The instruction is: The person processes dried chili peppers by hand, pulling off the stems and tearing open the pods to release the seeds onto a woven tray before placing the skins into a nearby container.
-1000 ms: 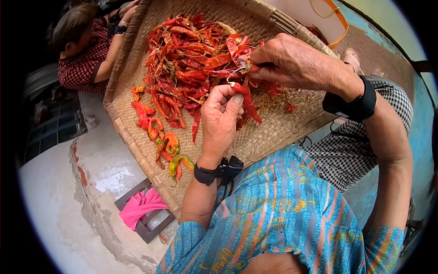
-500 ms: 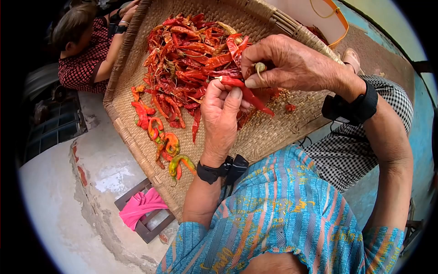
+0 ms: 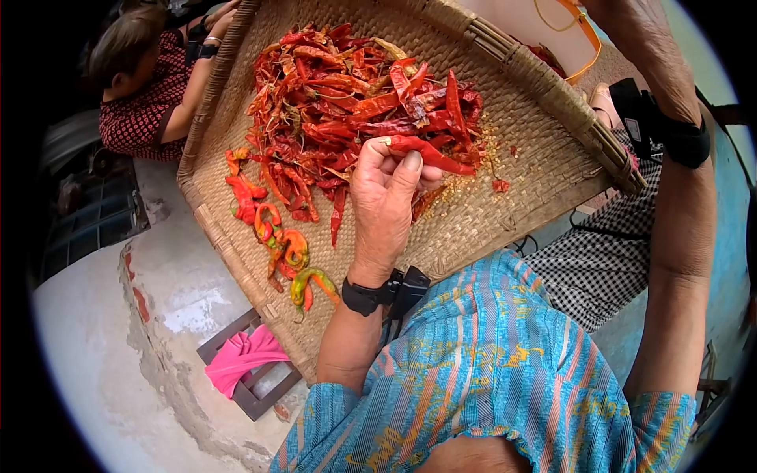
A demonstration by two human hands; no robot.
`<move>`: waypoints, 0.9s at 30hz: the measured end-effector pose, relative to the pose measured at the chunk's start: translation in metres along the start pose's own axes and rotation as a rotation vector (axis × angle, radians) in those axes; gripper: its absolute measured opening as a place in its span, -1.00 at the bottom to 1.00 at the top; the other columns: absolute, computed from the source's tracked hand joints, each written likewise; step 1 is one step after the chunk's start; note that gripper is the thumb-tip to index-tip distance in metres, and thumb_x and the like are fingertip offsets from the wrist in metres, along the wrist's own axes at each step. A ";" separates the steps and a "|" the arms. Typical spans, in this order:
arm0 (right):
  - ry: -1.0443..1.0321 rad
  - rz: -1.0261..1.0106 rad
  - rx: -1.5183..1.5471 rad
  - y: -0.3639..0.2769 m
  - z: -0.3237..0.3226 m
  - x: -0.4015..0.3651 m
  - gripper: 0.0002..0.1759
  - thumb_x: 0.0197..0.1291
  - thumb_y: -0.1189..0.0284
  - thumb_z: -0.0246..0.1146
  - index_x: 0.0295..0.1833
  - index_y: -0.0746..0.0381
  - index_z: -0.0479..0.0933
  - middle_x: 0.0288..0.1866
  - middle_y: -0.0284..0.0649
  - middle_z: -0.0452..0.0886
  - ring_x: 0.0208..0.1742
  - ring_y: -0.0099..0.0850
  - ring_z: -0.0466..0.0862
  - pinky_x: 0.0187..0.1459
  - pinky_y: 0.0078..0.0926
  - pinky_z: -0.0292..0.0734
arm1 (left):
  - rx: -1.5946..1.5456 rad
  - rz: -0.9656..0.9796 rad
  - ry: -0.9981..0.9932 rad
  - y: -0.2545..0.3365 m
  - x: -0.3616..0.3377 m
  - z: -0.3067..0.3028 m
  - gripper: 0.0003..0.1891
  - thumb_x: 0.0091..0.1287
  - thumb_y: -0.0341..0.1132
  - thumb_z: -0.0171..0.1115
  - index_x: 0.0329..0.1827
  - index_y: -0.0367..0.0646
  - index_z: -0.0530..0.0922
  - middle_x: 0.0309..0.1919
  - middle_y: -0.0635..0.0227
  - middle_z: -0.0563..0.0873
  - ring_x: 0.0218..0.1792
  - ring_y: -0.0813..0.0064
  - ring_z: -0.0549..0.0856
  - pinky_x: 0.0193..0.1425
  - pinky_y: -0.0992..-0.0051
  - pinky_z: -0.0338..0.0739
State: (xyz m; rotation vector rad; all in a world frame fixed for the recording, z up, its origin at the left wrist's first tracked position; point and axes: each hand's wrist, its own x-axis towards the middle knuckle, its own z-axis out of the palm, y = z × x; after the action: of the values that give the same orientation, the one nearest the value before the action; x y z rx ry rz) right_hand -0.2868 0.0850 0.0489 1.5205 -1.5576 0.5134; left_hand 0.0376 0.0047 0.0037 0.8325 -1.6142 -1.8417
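Note:
A red chili pepper (image 3: pixel 435 155) is pinched between the thumb and fingers of my left hand (image 3: pixel 384 189), above the front part of a woven tray (image 3: pixel 497 209). Behind it spreads a heap of dried red chilies (image 3: pixel 331 102). My right hand (image 3: pixel 635 27) is at the top right edge of the view, beyond the tray's rim and near an orange-rimmed bucket (image 3: pixel 585 43); its fingers are cut off by the frame. Along the tray's left side lie several curled red, orange and green chilies (image 3: pixel 296 248). Loose seeds (image 3: pixel 497 150) are scattered right of the heap.
Another person (image 3: pixel 150 87) in a dark patterned top sits at the upper left, a hand by the tray's rim. A pink cloth (image 3: pixel 246 359) lies over a wooden stool (image 3: pixel 272 390) at the lower left. The floor (image 3: pixel 102 315) is cracked concrete.
My right hand has left the chili and moved up and right, past the tray's rim, toward the bucket. My left hand keeps the same chili in nearly the same spot.

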 end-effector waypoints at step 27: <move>-0.323 0.928 1.625 -0.040 0.002 0.022 -0.77 0.43 0.28 0.26 -0.04 0.22 0.59 -0.39 -0.39 0.61 -0.44 -0.64 0.58 -0.40 -0.68 0.53 | 1.044 0.061 -0.187 -0.001 -0.024 -0.044 -0.69 0.31 -0.31 0.40 0.03 -0.23 0.57 -0.20 0.29 0.67 -0.25 0.44 0.70 -0.19 0.43 0.60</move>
State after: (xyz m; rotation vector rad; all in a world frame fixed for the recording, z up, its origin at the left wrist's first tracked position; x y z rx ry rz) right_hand -0.2463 0.0636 0.0545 1.7934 -2.1378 2.6301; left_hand 0.0869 -0.0060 0.0012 0.9893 -2.7186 -0.9484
